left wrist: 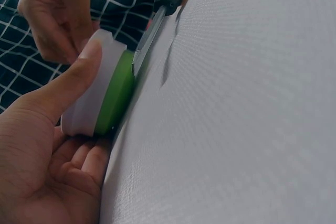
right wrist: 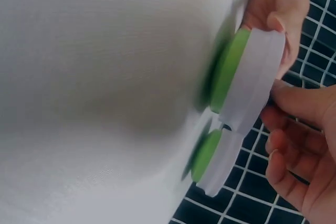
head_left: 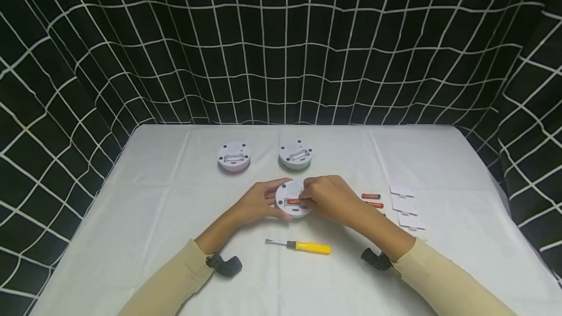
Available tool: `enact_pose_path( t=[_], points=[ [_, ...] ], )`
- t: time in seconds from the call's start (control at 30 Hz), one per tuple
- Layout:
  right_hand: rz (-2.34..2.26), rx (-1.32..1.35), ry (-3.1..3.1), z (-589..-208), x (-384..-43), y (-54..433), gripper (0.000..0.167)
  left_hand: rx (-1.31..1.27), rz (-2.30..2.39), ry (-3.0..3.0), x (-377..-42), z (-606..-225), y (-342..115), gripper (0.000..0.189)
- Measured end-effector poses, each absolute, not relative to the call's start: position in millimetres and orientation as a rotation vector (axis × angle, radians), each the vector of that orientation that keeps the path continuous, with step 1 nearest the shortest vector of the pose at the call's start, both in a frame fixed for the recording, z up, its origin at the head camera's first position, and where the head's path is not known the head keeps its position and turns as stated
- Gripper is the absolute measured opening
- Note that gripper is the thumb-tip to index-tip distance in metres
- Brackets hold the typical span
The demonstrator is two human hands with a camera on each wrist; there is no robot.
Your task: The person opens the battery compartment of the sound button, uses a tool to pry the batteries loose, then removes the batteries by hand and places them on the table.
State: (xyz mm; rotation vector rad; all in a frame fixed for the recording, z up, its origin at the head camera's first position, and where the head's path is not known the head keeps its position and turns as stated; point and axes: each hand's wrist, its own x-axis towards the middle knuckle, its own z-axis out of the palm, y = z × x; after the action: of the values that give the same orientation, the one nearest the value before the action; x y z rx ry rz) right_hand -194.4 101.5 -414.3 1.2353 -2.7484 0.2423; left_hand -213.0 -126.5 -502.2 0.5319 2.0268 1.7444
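Observation:
My left hand (head_left: 256, 201) grips a round white device (head_left: 291, 189) by its left edge, thumb at the near side and fingers at the far side. Its battery compartment faces up, with a red-orange battery (head_left: 291, 202) lying in it. The fingertips of my right hand (head_left: 331, 199) pinch the right end of that battery and hide part of the compartment. In the left wrist view the device's green underside (left wrist: 116, 93) shows just over the white cloth. A yellow-handled screwdriver (head_left: 312, 247) lies nearer the table's front, its tip pointing left.
Two similar devices lie farther back, one pink-bottomed (head_left: 234, 152) and one green-bottomed (head_left: 295, 155), their compartments uncovered. Right of my right hand are a red battery (head_left: 371, 196) and an orange battery (head_left: 375, 205). Beyond them, white battery covers (head_left: 404, 205) form a column.

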Motion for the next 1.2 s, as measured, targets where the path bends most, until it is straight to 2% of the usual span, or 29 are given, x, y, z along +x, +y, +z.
enact_pose_path(
  t=[0.5,1.2],
  points=[
    [0.143,1.184,-2.709,-404,-185,106,0.009,0.518,1.746,2.02,-211,-499,-124,0.096],
    [0.225,1.005,-2.735,-384,-151,178,0.013,0.501,1.726,2.066,-211,-501,-122,0.099]
  ],
)
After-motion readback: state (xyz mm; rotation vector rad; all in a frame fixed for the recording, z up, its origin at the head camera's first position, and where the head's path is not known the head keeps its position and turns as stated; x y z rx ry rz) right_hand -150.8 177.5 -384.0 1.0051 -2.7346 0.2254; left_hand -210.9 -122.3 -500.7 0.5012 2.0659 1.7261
